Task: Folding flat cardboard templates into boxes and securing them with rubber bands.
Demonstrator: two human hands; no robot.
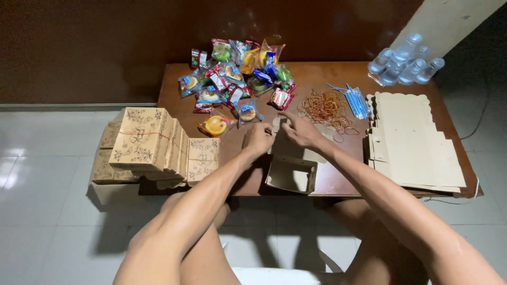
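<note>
A half-folded tan cardboard box (pixel 291 174) lies on the brown table (pixel 338 182) in front of me, its open end toward me. My left hand (pixel 257 139) grips the box's far left flap. My right hand (pixel 301 130) pinches the far flap just beside it, fingers pointing left. Both hands meet at the box's far edge. The flap between them is partly hidden by my fingers.
A heap of wrapped snacks (pixel 237 79) covers the far middle. Rubber bands (pixel 325 108) and blue straws (pixel 356 101) lie to the right, next to flat box blanks (pixel 417 148). Water cups (pixel 404 66) stand far right. Finished patterned boxes (pixel 150 145) are stacked at the left.
</note>
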